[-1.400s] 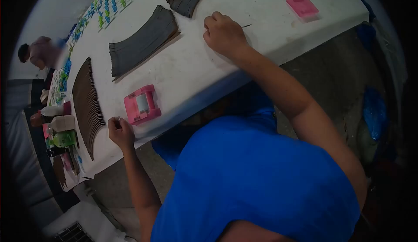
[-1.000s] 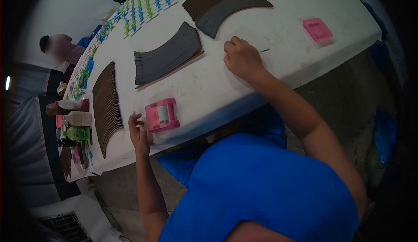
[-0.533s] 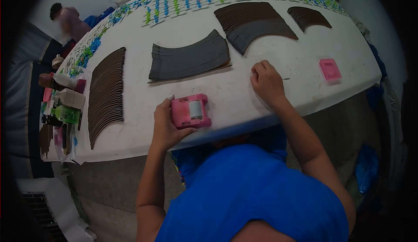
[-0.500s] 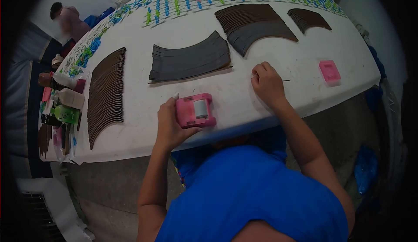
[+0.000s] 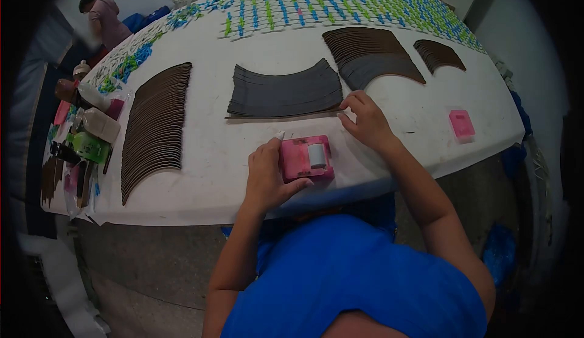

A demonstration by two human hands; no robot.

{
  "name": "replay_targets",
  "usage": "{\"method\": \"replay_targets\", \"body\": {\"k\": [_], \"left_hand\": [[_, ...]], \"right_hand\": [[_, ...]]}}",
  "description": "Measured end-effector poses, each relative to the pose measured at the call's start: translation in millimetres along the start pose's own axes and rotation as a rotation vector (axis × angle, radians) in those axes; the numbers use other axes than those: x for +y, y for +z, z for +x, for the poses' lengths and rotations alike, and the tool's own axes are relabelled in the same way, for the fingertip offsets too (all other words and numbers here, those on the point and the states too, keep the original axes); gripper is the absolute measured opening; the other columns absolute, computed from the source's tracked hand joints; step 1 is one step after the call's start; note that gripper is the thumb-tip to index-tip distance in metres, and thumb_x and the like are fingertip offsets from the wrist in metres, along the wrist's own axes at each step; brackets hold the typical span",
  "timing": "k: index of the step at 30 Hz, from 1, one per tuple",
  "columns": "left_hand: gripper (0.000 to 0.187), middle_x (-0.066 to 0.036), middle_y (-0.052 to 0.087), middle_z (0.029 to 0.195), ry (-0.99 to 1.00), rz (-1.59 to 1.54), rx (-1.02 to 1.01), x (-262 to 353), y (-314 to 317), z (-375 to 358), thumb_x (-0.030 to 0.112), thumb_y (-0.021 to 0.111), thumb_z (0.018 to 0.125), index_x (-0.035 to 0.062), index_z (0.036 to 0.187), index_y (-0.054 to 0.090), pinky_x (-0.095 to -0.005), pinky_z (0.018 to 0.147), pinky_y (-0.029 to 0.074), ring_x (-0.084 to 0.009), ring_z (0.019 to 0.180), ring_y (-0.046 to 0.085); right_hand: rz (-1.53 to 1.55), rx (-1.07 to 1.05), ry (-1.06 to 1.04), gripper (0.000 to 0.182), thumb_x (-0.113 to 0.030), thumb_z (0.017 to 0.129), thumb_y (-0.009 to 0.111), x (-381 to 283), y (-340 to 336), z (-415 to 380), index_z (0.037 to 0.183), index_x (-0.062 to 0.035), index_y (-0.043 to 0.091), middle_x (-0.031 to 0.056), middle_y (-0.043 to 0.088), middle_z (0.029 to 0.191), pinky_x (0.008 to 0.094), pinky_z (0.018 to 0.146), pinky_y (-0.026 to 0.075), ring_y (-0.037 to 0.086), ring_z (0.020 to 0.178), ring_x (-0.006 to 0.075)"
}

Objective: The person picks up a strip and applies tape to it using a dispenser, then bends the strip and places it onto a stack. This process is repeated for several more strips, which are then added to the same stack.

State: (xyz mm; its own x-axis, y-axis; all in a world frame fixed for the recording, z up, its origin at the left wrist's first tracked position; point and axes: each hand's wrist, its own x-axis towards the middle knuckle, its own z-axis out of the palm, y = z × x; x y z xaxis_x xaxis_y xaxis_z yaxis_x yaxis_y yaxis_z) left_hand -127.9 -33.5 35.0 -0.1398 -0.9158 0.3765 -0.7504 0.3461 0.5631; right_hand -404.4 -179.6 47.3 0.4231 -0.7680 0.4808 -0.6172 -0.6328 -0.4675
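Observation:
My left hand (image 5: 266, 177) is wrapped round the left side of a pink box (image 5: 297, 155) with a white roller (image 5: 316, 155) set in its top. The box rests near the table's front edge. A small white bit (image 5: 280, 135) shows at my left fingertips; what it is I cannot make out. Beyond the box lies a fanned stack of curved dark strips (image 5: 286, 92). My right hand (image 5: 368, 122) is at that stack's right end, with thumb and forefinger closed about the corner of the nearest strip.
More fanned strips lie at the left (image 5: 155, 125), centre back (image 5: 374, 52) and far right (image 5: 439, 55). A small pink container (image 5: 462, 125) sits at the right. Bottles (image 5: 91, 146) crowd the left edge. Rows of green and blue clips (image 5: 316, 3) cover the back. A person (image 5: 106, 22) stands far left.
My right hand has moved from the bare tabletop to the right end of the dark strip stack. My left hand stays on the pink box. The whole view has shifted slightly.

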Motion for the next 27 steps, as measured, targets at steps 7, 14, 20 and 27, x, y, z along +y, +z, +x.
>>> {"method": "replay_targets", "body": {"k": [7,14,20,27], "left_hand": [[0.073,-0.026,0.059,0.125,-0.098,-0.293,0.138,-13.4,8.0,-5.9,0.046,0.069,0.096,-0.0062,0.143,0.048,-0.0487,0.107,0.042,-0.041,0.12,0.056],[0.052,-0.023,0.061,0.127,-0.229,-0.504,0.161,-17.1,15.4,-7.1,0.032,0.062,0.105,-0.0039,0.141,0.051,-0.0427,0.103,0.049,-0.0329,0.113,0.065],[0.047,-0.019,0.064,0.125,-0.249,-0.556,0.205,-18.6,18.8,-7.6,0.028,0.063,0.105,-0.004,0.138,0.054,-0.0402,0.099,0.051,-0.0289,0.109,0.066],[0.047,-0.018,0.064,0.124,-0.267,-0.561,0.187,-17.2,16.7,-6.2,0.024,0.063,0.105,-0.0059,0.139,0.052,-0.0367,0.095,0.054,-0.0241,0.104,0.067]], "right_hand": [[-0.012,0.029,-0.138,0.019,-0.008,0.082,0.08,7.7,31.0,5.8,0.093,-0.004,0.065,0.0121,0.06,0.106,0.0414,0.082,0.056,0.062,0.1,0.0309],[-0.05,0.143,-0.096,0.017,-0.003,0.083,0.079,9.8,30.5,3.7,0.093,-0.0012,0.067,0.0137,0.058,0.11,0.0354,0.075,0.058,0.061,0.102,0.0299],[-0.024,0.123,-0.091,0.016,-0.001,0.083,0.079,13.5,31.5,3.6,0.092,-0.0016,0.066,0.0133,0.057,0.109,0.0349,0.074,0.057,0.062,0.098,0.029],[0.032,0.109,-0.057,0.018,-0.004,0.082,0.079,16.8,34.2,2.5,0.095,-0.003,0.066,0.0137,0.058,0.11,0.0419,0.086,0.054,0.061,0.103,0.0336]]}}
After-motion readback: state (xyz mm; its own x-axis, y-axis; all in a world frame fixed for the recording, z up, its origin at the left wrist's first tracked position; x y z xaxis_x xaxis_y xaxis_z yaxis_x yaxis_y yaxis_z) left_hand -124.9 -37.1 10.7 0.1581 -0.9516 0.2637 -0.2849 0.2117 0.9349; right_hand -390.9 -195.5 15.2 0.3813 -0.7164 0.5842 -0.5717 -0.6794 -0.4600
